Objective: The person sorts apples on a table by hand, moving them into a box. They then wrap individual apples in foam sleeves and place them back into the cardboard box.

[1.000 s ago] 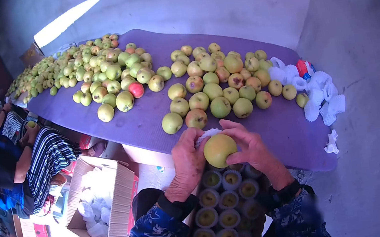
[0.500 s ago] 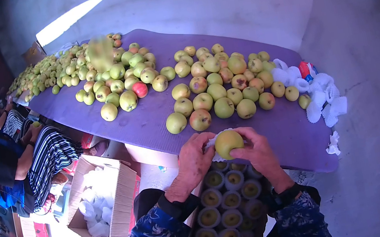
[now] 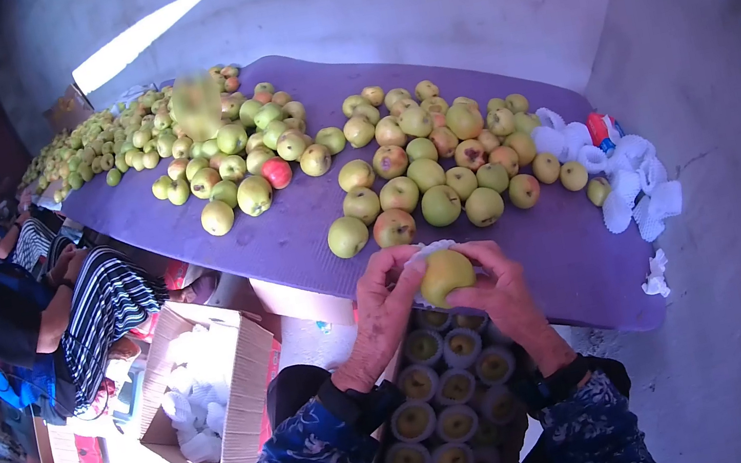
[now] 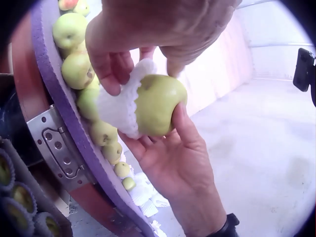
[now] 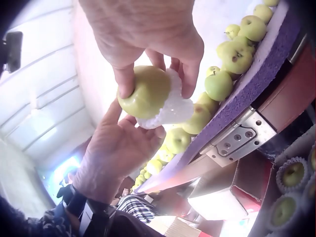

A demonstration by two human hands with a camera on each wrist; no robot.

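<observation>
Between my two hands is a yellow-green apple (image 3: 447,278), held above a box of apples at the table's near edge. A white foam net sleeve (image 4: 117,111) covers one side of it; the other side is bare. My left hand (image 3: 387,313) grips the sleeve, fingers at its scalloped rim and thumb by the apple, as the left wrist view shows. With its thumb pressed on the bare skin and fingers round the far side, my right hand (image 3: 508,304) holds the apple. In the box below, several sleeved apples (image 3: 456,386) sit in rows.
Loose apples (image 3: 428,174) cover much of the purple-topped table (image 3: 294,245). Foam sleeves (image 3: 630,186) lie at its right end. On the left stand a carton (image 3: 248,382) of white foam sleeves and seated people (image 3: 18,313). A metal hinge (image 4: 60,148) is on the table's side.
The apple and both hands have shifted slightly right and up. My left thumb has come up to the apple, and the sleeve sits more behind it. The head view has shifted a little.
</observation>
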